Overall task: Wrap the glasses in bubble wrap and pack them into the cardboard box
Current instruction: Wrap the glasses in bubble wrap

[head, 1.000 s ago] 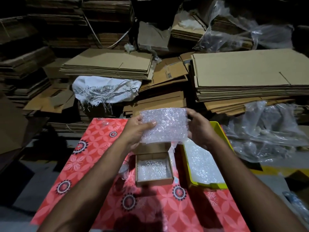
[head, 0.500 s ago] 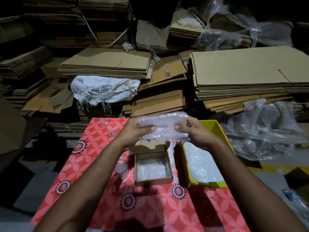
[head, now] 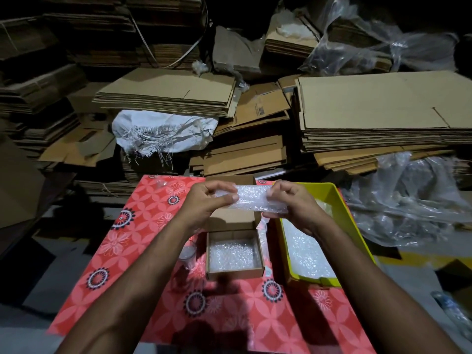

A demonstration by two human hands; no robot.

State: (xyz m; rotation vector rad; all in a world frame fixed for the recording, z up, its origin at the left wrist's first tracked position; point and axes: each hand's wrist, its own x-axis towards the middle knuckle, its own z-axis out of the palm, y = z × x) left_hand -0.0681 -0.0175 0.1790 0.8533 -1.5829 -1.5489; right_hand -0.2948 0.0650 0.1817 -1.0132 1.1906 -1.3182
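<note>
Both grips, left hand [head: 204, 201] and right hand [head: 293, 204], are pinching a rolled bubble wrap bundle [head: 251, 201] whose contents are hiding, above the cardboard box [head: 233, 273] mid-bench.

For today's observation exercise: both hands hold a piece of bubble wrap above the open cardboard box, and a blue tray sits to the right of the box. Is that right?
Not quite: the tray is yellow, not blue, as the head view shows. The rest stands: the left hand and right hand hold the bubble wrap above the open cardboard box, with the tray to its right.
</note>
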